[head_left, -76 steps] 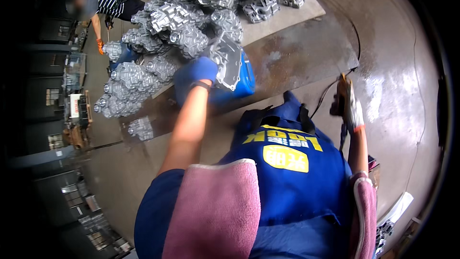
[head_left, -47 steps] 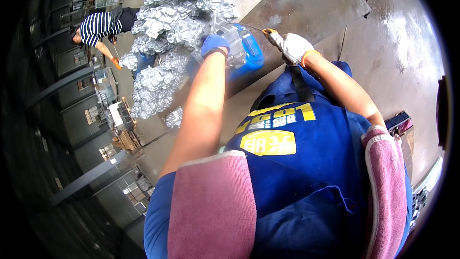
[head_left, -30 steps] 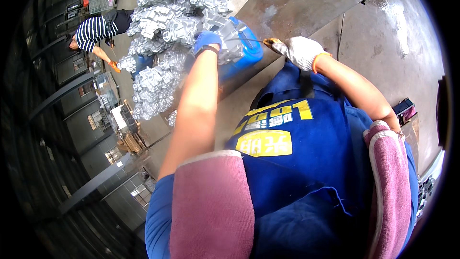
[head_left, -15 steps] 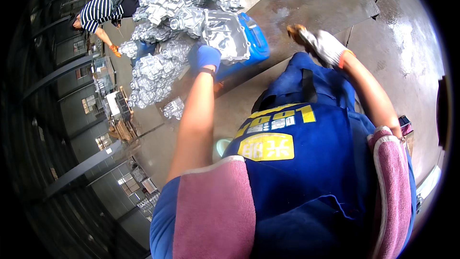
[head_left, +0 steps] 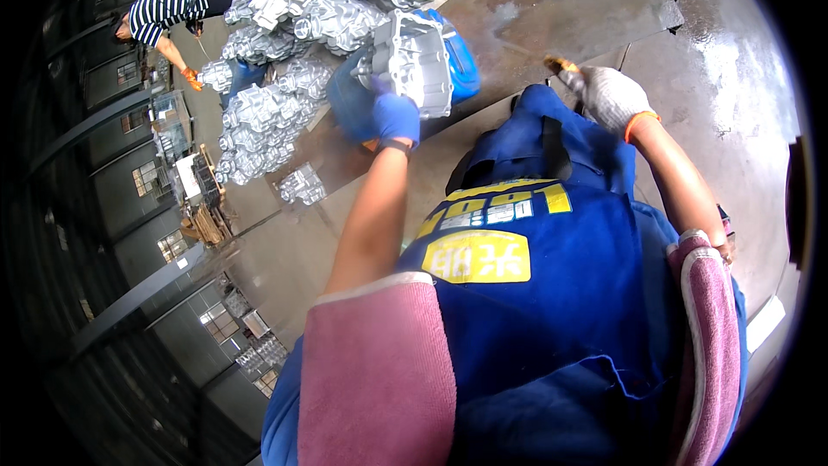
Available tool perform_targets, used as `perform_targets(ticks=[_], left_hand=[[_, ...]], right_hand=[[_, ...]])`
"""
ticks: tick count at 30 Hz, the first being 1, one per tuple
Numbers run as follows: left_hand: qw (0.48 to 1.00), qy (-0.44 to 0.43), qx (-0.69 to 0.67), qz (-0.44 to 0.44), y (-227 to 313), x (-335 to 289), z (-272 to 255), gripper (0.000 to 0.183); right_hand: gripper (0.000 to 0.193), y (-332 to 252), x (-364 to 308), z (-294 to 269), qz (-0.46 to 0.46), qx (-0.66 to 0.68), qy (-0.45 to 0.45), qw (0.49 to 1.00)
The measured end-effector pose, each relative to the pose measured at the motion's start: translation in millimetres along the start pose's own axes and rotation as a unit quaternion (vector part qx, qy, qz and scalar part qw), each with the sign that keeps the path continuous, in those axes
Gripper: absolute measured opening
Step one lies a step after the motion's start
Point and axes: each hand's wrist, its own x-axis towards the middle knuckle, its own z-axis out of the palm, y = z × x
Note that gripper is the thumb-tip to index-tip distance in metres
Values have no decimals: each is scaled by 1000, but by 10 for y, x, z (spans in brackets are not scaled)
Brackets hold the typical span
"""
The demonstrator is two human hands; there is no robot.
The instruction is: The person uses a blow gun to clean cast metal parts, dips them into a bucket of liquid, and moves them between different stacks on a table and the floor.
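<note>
My left hand (head_left: pixel 397 118), in a blue glove, grips the near rim of a silver metal casting housing (head_left: pixel 423 69). Its fingers are partly blurred and hidden against the metal. The housing is tilted on a blue plastic drum (head_left: pixel 464 60), its ribbed side wall facing me. To the right, my right hand (head_left: pixel 614 102), in a whitish knit glove with an orange cuff, is closed around a slim tool (head_left: pixel 562 66) with a brownish-yellow end. The tool's kind cannot be made out. This hand is apart from the housing, above the apron's far edge.
Silver castings (head_left: pixel 267 134) are heaped to the left and beyond the drum, with a single casting (head_left: pixel 302 184) on the floor. At the far left a person (head_left: pixel 172 13) in a striped shirt reaches an orange-gloved hand to a casting. A metal plate (head_left: pixel 552 0) covers the floor ahead.
The housing has turned from open side up to a tilt that shows its side wall. My left hand has moved slightly right and nearer; my right hand has shifted a little right.
</note>
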Motion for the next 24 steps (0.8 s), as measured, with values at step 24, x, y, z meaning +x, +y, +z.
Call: perform_targets(ticks=[24], left_hand=[[832, -208, -469, -213, -2683, 291, 78, 36]], right_hand=[[60, 761, -50, 460, 70, 515, -61, 852]])
